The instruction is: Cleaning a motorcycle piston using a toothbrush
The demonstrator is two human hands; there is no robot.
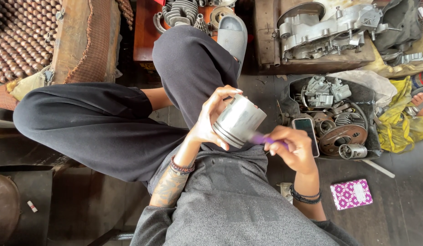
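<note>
Grey sweatshirt fabric point(238, 200) fills the bottom of the view, with black trousers point(106, 127) crossed above it. Seated posture noted.

Left hand point(207, 125): fingers curled around a metal piston point(238, 120), thumb across the ringed crown end, fingertips over the open skirt rim. Piston is held in the air over the lap, tilted, crown end toward the right hand. Bead bracelets are seen on this wrist.

Right hand point(291, 148): fingers pressed together in a pinch on a small purple tool point(261, 139), its tip set against the crown edge of the piston. Tool is blurred; its kind cannot be told.

Surroundings: a black tray point(370, 98) of engine parts lies just right of the hands, with a phone point(306, 134) resting on its near edge. A second, smaller piston point(352, 151) lies at the tray front. A silver engine casing point(325, 27) sits on a wooden block further off. A purple patterned box point(351, 193) lies on the floor.

Risks, as judged:
- Piston is gripped by fingertips only, with nothing under it but the lap; a slip could drop it to the floor and dent the skirt.
- Tool pressed against the ring grooves could skid off the smooth metal and strike the left thumb.
- Phone is perched on the tray edge near the right elbow's sweep; a nudge could tip it off.
</note>
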